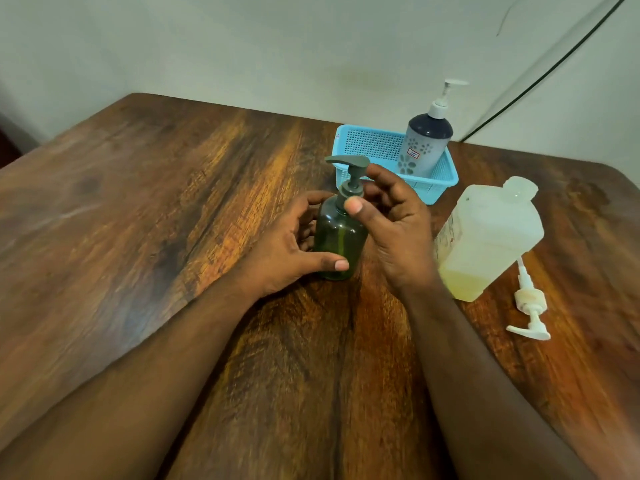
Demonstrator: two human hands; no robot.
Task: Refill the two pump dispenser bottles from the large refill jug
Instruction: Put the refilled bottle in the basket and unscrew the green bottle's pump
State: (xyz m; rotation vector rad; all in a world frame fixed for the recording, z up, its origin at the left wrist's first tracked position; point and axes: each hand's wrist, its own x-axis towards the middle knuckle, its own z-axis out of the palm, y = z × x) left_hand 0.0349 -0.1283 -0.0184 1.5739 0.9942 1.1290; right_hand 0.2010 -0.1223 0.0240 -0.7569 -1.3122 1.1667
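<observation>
The green pump bottle [341, 242] stood upright on the wooden table [173, 209], held between both hands. It looked like light, stiff plastic with smooth, probably slippery sides, so the low body was the sound place to brace it and the ribbed collar the place to twist. The left hand [291, 244] wrapped the body, thumb across the front; the right hand [391, 216] pinched the pump collar [351, 194] between thumb and fingers. Just right of the bottle stood the translucent refill jug [491, 237], little yellow liquid inside, likely light. Right of the jug lay a loose white pump [530, 306]. Behind the bottle, the blue basket [436, 188] held the second dispenser [424, 147].
</observation>
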